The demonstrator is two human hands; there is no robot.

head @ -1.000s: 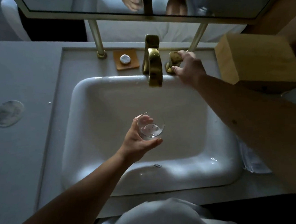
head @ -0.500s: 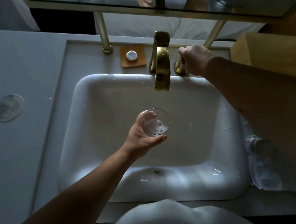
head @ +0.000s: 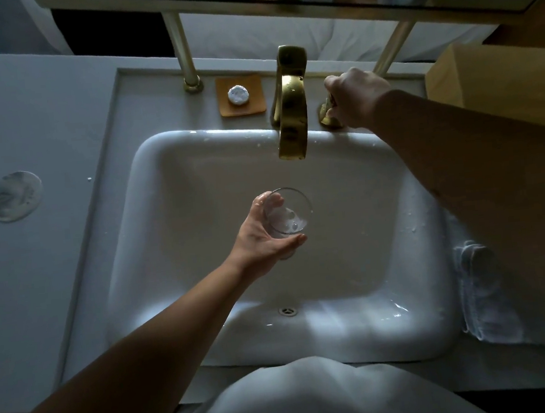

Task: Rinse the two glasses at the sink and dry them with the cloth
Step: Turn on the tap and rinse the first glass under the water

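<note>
My left hand [head: 261, 237] holds a clear glass [head: 290, 213] upright over the white sink basin [head: 198, 213], below and in front of the brass spout [head: 291, 118]. A little water sits in the bottom of the glass. My right hand [head: 355, 100] is closed around the brass tap handle [head: 325, 116] to the right of the spout. No water stream is visible from the spout. A white folded cloth [head: 483, 296] lies on the counter at the sink's right edge, partly hidden by my right forearm. I see no second glass.
An orange soap dish with a small round white soap [head: 238, 94] sits left of the tap. A wooden box [head: 499, 84] stands at the back right. A round marbled coaster [head: 14, 196] lies on the left counter. A mirror frame on brass posts [head: 182, 48] hangs above.
My right hand has closed fully over the tap handle. The glass in my left hand has stayed over the basin under the spout, while the view has shifted slightly.
</note>
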